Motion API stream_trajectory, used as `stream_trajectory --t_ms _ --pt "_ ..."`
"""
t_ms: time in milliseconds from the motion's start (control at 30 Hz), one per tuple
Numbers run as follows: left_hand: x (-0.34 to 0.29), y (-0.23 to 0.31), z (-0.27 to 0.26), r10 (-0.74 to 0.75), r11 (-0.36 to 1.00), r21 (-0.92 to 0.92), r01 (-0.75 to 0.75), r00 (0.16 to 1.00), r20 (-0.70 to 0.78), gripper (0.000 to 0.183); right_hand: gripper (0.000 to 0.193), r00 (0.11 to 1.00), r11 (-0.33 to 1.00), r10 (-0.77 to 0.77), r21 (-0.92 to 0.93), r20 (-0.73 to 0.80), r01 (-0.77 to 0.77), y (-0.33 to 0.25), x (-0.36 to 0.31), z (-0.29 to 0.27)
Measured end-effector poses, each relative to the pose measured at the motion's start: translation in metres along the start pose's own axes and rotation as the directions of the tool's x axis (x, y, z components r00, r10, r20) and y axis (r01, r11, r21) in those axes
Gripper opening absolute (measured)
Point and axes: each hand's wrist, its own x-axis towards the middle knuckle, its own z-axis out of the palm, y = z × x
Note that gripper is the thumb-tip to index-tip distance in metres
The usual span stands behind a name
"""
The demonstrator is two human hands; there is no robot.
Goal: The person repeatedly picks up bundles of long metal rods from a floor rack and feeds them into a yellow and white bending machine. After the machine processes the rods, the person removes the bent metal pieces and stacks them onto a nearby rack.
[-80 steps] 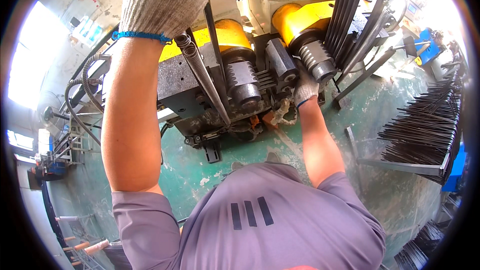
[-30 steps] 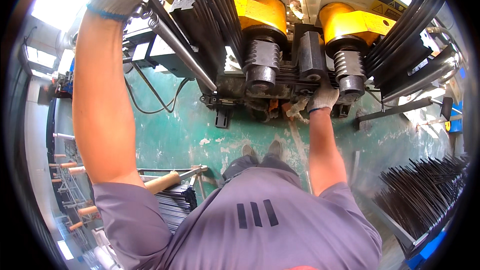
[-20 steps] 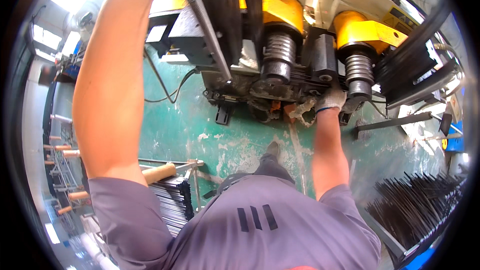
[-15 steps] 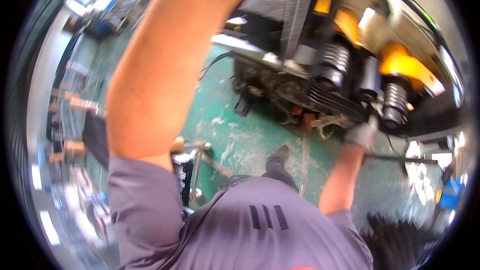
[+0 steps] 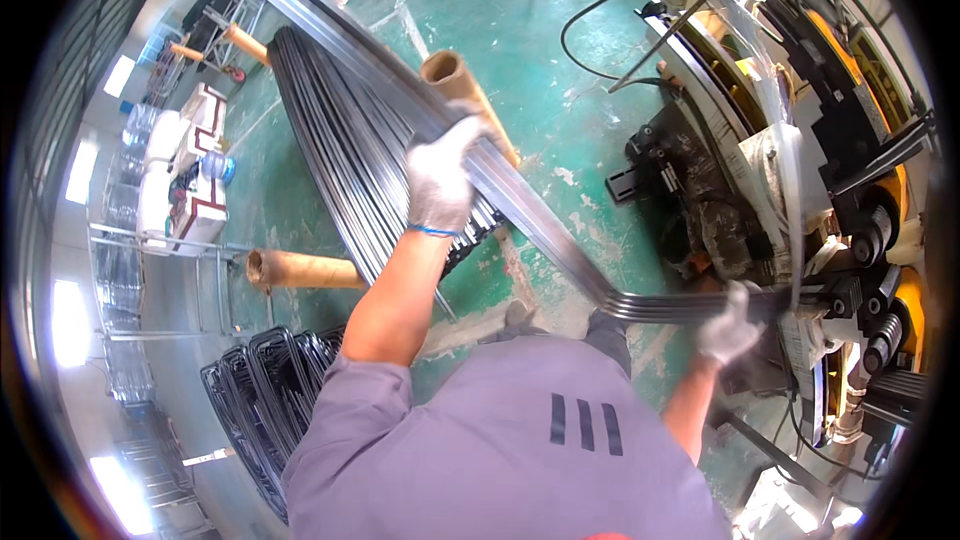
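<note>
A bundle of several dark metal tubes (image 5: 545,225) slants from the upper left down to a bend in front of my body. Beyond the bend, its shorter leg runs right toward a machine with black rollers (image 5: 880,230) and yellow parts. My left hand (image 5: 438,185), in a white glove with a blue cuff, is closed round the long part of the bundle. My right hand (image 5: 726,332), also gloved, lies on the short leg with fingers over it, slightly blurred. Where the tube ends meet the machine is hard to make out.
Left of the bundle, a pile of long straight tubes (image 5: 345,145) rests across cardboard cores (image 5: 300,270). Bent black frames (image 5: 265,390) stand at the lower left. A dark cable (image 5: 567,35) loops at the upper right. White boxes (image 5: 200,165) sit far left.
My view has turned, bringing the tube pile and bent bundle into sight. My left arm has come down from the upper edge, its hand now on the bundle. My right hand remains beside the machine.
</note>
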Motion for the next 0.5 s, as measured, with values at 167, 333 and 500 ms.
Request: stream_trajectory --t_ms 167,333,500 --pt "-0.004 -0.033 -0.23 -0.069 0.993 0.05 0.104 0.882 -0.465 0.013 0.025 0.94 0.993 0.118 -0.046 0.32 -0.109 -0.015 -0.12 0.112" --pt "-0.013 -0.062 -0.396 -0.069 0.954 0.191 0.229 0.792 -0.607 0.012 0.017 0.786 0.961 0.272 -0.199 0.556 -0.192 -0.009 -0.216 0.182" --pt "-0.013 -0.139 -0.49 0.05 0.77 0.478 0.423 0.707 -0.706 0.028 0.02 0.735 0.92 0.328 -0.378 0.593 -0.106 0.033 -0.281 0.215"
